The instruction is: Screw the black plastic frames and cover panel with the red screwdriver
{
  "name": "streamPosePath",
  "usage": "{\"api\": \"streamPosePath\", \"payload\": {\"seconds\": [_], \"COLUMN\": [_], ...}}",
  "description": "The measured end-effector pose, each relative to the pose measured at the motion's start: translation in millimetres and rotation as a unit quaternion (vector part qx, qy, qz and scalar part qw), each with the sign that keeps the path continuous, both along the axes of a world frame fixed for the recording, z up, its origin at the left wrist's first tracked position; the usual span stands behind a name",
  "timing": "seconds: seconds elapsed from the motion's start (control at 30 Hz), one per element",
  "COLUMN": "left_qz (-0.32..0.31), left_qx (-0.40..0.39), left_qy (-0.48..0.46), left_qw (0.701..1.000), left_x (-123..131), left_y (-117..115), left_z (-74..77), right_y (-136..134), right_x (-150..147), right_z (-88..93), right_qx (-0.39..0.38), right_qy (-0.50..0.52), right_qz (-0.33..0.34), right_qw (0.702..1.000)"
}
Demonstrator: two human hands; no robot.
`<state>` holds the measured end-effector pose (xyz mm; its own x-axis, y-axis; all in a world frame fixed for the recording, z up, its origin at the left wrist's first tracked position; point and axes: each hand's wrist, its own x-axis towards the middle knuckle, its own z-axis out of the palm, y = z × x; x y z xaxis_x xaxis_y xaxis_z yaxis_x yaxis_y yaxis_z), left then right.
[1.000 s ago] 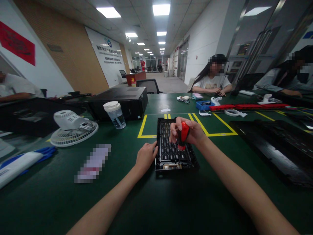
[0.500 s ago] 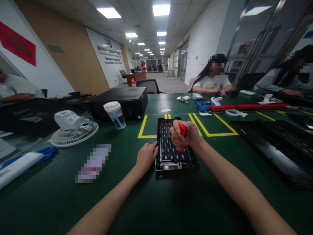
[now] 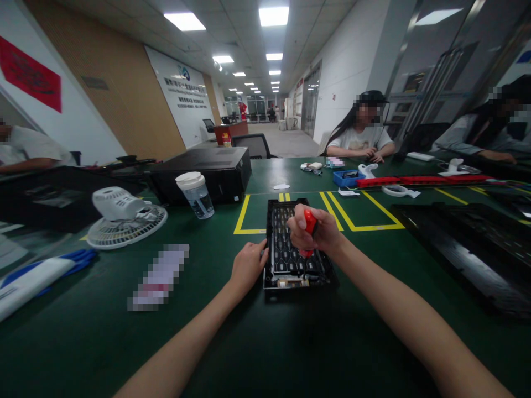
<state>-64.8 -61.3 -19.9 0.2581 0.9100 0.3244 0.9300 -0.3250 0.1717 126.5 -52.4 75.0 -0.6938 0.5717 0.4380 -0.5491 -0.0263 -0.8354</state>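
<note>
My right hand (image 3: 322, 228) is closed around the red and black handle of a screwdriver (image 3: 309, 222). It holds the tool upright, tip down, over a black computer case panel (image 3: 284, 267) with rows of hexagonal openings. The shaft and tip mostly cannot be made out against the panel. At the panel's left edge, my left hand (image 3: 248, 264) grips the rim, thumb and fingers against it. A light-coloured strip with small parts (image 3: 292, 283) lies along the panel's near end.
Left on the green table are a phone (image 3: 160, 277), a white fan (image 3: 126, 224), a lidded cup (image 3: 194, 194) and a black computer case (image 3: 203, 171). Another black panel (image 3: 464, 249) lies right. Beyond it are a blue tray (image 3: 347, 178) and a seated person (image 3: 360, 132).
The screwdriver handle and the fingers of my right hand have turned slightly. My left hand and the panel stay in place.
</note>
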Motion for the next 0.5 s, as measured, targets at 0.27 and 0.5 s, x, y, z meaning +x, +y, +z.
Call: {"api": "streamPosePath", "payload": {"seconds": [0.27, 0.5], "left_qz": [-0.003, 0.003], "left_qx": [-0.005, -0.007], "left_qy": [-0.002, 0.006], "left_qw": [1.000, 1.000], "left_x": [0.3, 1.4], "left_y": [0.1, 0.8], "left_z": [0.0, -0.4], "right_y": [-1.6, -0.5], "right_x": [5.2, 7.1], "right_z": [-0.9, -2.0], "right_qx": [-0.010, -0.002], "right_qy": [0.024, 0.032], "right_qz": [-0.053, -0.077], "right_qw": [0.998, 0.996]}}
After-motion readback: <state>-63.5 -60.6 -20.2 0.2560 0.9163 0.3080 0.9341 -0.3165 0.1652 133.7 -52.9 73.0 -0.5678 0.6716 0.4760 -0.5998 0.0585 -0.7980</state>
